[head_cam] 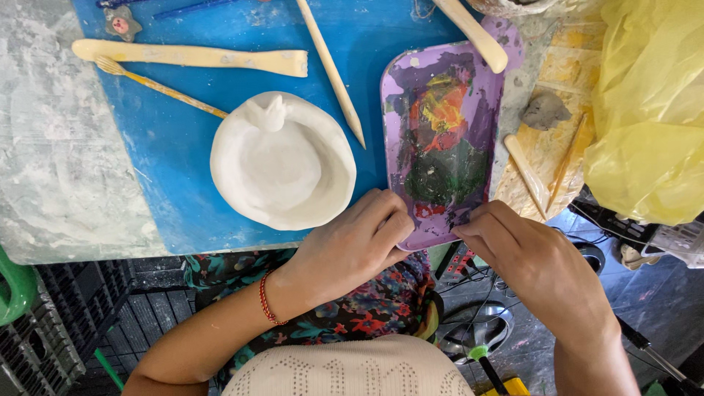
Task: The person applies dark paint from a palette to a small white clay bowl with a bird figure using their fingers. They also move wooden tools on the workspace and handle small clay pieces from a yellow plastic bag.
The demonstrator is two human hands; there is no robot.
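My left hand [357,240] and my right hand [513,246] meet at the near edge of a purple tray [400,81] smeared with red, yellow and dark green paint. Both hands have their fingers curled and touching the tray's rim; whether they pinch something small between them is hidden. A red cord bracelet sits on my left wrist. A white clay bowl [282,161] with a small knob on its far rim rests on a blue mat [183,147], just left of the tray.
Several wooden modelling tools [191,56] lie on the mat, and one handle [475,33] rests on the tray's far end. A grey clay lump [545,111], more sticks and a yellow plastic bag [649,110] sit at the right. Black crates stand below the table.
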